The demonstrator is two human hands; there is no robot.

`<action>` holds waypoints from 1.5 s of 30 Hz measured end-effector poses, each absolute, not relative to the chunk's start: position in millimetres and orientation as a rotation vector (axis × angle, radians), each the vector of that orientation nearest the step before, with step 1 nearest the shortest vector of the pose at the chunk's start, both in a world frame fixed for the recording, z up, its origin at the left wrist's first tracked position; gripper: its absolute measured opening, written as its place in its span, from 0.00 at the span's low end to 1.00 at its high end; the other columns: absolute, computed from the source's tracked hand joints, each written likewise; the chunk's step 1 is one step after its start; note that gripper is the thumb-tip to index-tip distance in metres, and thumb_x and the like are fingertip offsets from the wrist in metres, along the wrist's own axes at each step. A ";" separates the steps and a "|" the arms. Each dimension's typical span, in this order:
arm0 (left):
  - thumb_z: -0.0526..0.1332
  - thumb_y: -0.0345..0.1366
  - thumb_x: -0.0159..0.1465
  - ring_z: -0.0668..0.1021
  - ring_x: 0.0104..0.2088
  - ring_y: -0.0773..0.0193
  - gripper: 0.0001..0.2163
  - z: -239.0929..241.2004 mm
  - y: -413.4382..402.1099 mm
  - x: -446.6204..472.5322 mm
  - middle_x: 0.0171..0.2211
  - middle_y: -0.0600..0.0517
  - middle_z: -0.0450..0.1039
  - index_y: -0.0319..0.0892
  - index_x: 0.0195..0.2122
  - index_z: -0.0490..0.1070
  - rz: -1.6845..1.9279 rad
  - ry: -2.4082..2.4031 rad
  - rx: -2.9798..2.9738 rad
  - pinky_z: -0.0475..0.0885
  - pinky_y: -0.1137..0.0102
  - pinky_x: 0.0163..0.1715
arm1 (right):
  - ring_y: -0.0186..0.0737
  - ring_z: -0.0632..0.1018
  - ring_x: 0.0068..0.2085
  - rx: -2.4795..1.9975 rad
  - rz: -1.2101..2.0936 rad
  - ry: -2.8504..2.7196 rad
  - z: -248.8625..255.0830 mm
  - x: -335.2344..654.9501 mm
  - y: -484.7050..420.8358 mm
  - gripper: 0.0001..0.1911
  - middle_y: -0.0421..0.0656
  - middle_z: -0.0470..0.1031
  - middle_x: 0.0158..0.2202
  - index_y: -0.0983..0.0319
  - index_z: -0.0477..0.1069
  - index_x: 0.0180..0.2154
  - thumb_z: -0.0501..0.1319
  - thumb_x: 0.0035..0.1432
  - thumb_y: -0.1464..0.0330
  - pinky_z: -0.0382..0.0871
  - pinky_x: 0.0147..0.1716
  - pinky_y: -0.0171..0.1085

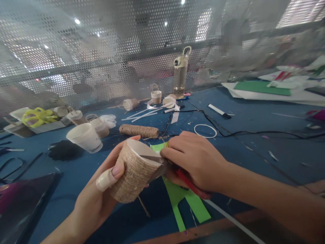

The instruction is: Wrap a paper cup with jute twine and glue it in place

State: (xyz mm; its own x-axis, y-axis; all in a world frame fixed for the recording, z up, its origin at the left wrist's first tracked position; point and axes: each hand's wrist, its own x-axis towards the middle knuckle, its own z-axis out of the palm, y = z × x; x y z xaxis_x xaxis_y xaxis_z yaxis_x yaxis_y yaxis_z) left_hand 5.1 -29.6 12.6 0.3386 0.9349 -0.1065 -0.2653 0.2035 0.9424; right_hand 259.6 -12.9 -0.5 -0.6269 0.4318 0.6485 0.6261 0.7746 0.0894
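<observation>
My left hand [101, 193] is wrapped round a paper cup covered in twine [132, 173], tilted with its mouth toward the right. A pale wrap covers part of my left thumb. My right hand [195, 162] grips red-handled scissors [194, 186], whose blades lie at the cup's rim, one inside the mouth. The fingers hide much of the handles. A loose twine end [144, 206] hangs under the cup. Below the scissors lies a cut bright green sheet [175, 196], partly covered by my right hand.
A twine roll [139, 130], stacked white paper cups [85, 137] and a clear bottle [180, 76] stand or lie beyond my hands. Black cables [223, 134] cross the blue table [254, 183] near a white ring [205, 131]. A perforated metal screen [101, 61] rises behind.
</observation>
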 end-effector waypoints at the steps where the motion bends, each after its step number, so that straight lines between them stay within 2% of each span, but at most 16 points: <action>1: 0.77 0.51 0.59 0.83 0.47 0.52 0.32 13.3 -30.3 5.3 0.57 0.49 0.81 0.54 0.65 0.78 0.990 0.845 1.013 0.82 0.72 0.35 | 0.40 0.65 0.29 -0.780 -0.411 -2.340 -0.5 259.3 -13.4 0.12 0.42 0.72 0.29 0.63 0.75 0.34 0.54 0.68 0.75 0.56 0.33 0.40; 5: 0.76 0.51 0.60 0.82 0.47 0.54 0.30 13.6 -31.4 3.9 0.55 0.52 0.82 0.55 0.64 0.78 0.978 0.864 1.000 0.81 0.74 0.37 | 0.40 0.64 0.28 -0.765 -0.438 -2.322 -1.0 257.3 -15.3 0.14 0.42 0.71 0.28 0.63 0.75 0.33 0.53 0.68 0.75 0.56 0.31 0.39; 11: 0.77 0.51 0.59 0.82 0.42 0.58 0.28 15.9 -32.9 6.7 0.50 0.53 0.83 0.55 0.61 0.80 1.024 0.848 0.996 0.82 0.71 0.40 | 0.39 0.62 0.25 -0.771 -0.477 -2.282 -1.2 255.0 -17.3 0.18 0.40 0.68 0.24 0.61 0.73 0.29 0.50 0.69 0.74 0.55 0.29 0.39; 17: 0.80 0.48 0.55 0.82 0.47 0.54 0.24 20.2 -34.1 10.6 0.52 0.54 0.83 0.55 0.53 0.85 1.080 0.860 0.937 0.83 0.68 0.44 | 0.39 0.59 0.25 -0.800 -0.487 -2.274 -1.4 254.6 -17.1 0.18 0.38 0.66 0.23 0.60 0.72 0.30 0.50 0.71 0.73 0.52 0.28 0.38; 20: 0.80 0.47 0.55 0.82 0.49 0.52 0.25 19.7 -34.5 9.3 0.56 0.54 0.83 0.56 0.54 0.85 1.097 0.867 0.923 0.82 0.68 0.45 | 0.38 0.60 0.25 -0.805 -0.470 -2.283 -0.9 255.4 -17.3 0.16 0.38 0.67 0.23 0.60 0.72 0.30 0.52 0.70 0.72 0.53 0.28 0.38; 25: 0.76 0.47 0.61 0.81 0.54 0.49 0.25 17.2 -32.0 4.8 0.58 0.53 0.82 0.54 0.60 0.81 1.058 0.818 0.997 0.82 0.67 0.46 | 0.37 0.61 0.25 -0.771 -0.435 -2.291 1.0 254.8 -18.2 0.14 0.38 0.68 0.24 0.60 0.72 0.30 0.53 0.69 0.71 0.54 0.28 0.38; 30: 0.79 0.50 0.57 0.82 0.48 0.54 0.22 18.0 -30.7 8.3 0.54 0.55 0.84 0.58 0.52 0.86 1.109 0.892 1.036 0.82 0.69 0.45 | 0.37 0.63 0.24 -0.803 -0.419 -2.277 1.3 252.2 -19.7 0.13 0.38 0.70 0.24 0.61 0.73 0.30 0.55 0.67 0.69 0.57 0.28 0.38; 33: 0.80 0.51 0.54 0.82 0.47 0.54 0.22 19.6 -31.6 11.7 0.53 0.56 0.83 0.59 0.50 0.87 1.126 0.921 1.037 0.82 0.70 0.44 | 0.37 0.63 0.24 -0.800 -0.435 -2.284 1.1 251.6 -20.2 0.14 0.39 0.70 0.24 0.61 0.74 0.30 0.54 0.67 0.68 0.56 0.28 0.38; 37: 0.79 0.51 0.55 0.83 0.44 0.56 0.21 20.4 -31.9 12.7 0.47 0.56 0.85 0.61 0.50 0.87 1.115 0.939 1.034 0.82 0.70 0.43 | 0.37 0.62 0.25 -0.810 -0.460 -2.280 1.2 252.6 -20.1 0.13 0.39 0.70 0.24 0.61 0.73 0.31 0.56 0.68 0.68 0.55 0.29 0.39; 45: 0.79 0.47 0.57 0.83 0.46 0.55 0.20 21.3 -33.7 10.8 0.51 0.54 0.85 0.55 0.51 0.87 1.124 0.862 1.038 0.81 0.71 0.44 | 0.37 0.60 0.24 -0.802 -0.431 -2.294 -1.8 254.7 -20.6 0.15 0.37 0.68 0.22 0.59 0.72 0.30 0.55 0.70 0.66 0.52 0.27 0.38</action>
State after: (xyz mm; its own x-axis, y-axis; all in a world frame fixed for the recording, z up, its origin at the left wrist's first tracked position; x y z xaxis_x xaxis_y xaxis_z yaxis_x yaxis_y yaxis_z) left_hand 10.8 -33.7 21.3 0.2292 0.9728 -0.0343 -0.2855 0.1009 0.9531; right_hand 254.7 -20.6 -1.8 -0.5935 0.4293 0.6808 0.6473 0.7573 0.0868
